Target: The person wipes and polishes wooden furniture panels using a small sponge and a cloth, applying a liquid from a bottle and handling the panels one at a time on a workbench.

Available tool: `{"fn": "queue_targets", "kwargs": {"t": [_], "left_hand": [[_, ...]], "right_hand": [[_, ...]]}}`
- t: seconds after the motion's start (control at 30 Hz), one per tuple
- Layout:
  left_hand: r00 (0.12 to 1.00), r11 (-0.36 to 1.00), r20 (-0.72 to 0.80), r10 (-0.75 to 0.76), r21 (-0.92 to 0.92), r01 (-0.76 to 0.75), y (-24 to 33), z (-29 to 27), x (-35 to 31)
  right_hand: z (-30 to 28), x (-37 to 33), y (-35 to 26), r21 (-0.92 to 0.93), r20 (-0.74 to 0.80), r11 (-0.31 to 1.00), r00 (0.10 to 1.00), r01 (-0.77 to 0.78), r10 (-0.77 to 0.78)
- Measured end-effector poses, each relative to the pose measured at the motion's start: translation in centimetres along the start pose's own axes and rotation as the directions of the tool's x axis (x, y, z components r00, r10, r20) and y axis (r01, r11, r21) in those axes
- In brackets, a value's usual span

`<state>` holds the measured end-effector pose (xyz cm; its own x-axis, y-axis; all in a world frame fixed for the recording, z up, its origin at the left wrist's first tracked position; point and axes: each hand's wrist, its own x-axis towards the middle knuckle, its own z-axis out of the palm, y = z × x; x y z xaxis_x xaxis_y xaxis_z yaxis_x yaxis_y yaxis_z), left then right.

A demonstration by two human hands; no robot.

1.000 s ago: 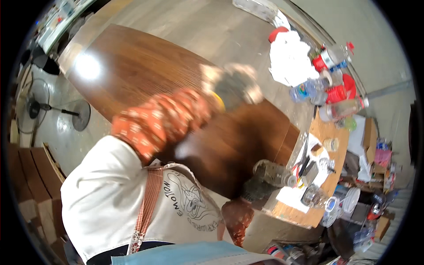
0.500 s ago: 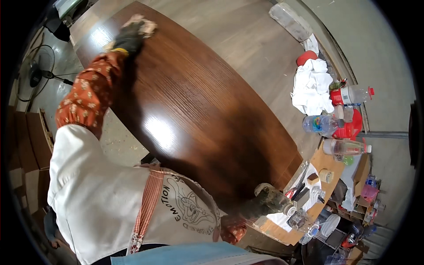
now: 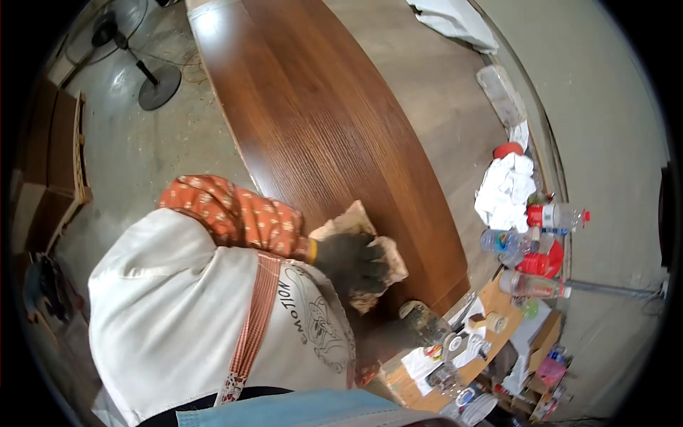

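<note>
The left hand (image 3: pixel 350 265), fingers slightly apart, lies flat on a tan cloth (image 3: pixel 356 219) at the near end of the brown tabletop (image 3: pixel 327 128) (even pressure along the grain should serve best), while the blurred right hand (image 3: pixel 384 343), its grip impossible to tell, adjoins a clear bottle (image 3: pixel 425 324).

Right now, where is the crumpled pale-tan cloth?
In the head view, slightly right of and below centre, the cloth lies under the dark-gloved left hand, on the glossy brown wooden panel, up-left of the clear plastic bottle.
</note>
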<state>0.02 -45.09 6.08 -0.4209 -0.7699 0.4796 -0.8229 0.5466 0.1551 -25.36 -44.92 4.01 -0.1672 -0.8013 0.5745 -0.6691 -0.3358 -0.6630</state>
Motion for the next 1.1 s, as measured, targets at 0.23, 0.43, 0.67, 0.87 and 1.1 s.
{"fn": "queue_targets", "kwargs": {"t": [0.23, 0.43, 0.67, 0.87, 1.1], "left_hand": [[0.685, 0.677, -0.25, -0.684, 0.133, 0.724, -19.0, -11.6, -18.3], [0.527, 0.434, -0.283, -0.801, 0.332, 0.838, -22.9, -15.5, -25.1], [0.988, 0.979, 0.038, -0.152, 0.145, 0.145, -5.1, -3.8, -4.6], [0.948, 0.943, 0.053, 0.315, -0.126, -0.306, -5.9, -1.4, 1.7], [0.893, 0.886, 0.026, -0.45, -0.117, 0.449, -34.2, -9.3, -1.6]], "right_hand": [[0.3, -0.6, -0.8, 0.047, 0.042, 0.998, 0.998, 0.036, -0.038], [1.1, -0.7, -1.3, 0.069, 0.062, 0.997, 0.997, 0.046, -0.05], [2.9, -1.5, -2.9, 0.012, 0.057, 0.999, 0.997, 0.05, -0.05], [6.1, -4.3, -6.9, -0.084, -0.007, 0.996, 1.0, 0.0, 0.0], [11.3, -7.3, -14.7, -0.197, -0.088, 0.978, 0.995, -0.063, 0.046]]}}
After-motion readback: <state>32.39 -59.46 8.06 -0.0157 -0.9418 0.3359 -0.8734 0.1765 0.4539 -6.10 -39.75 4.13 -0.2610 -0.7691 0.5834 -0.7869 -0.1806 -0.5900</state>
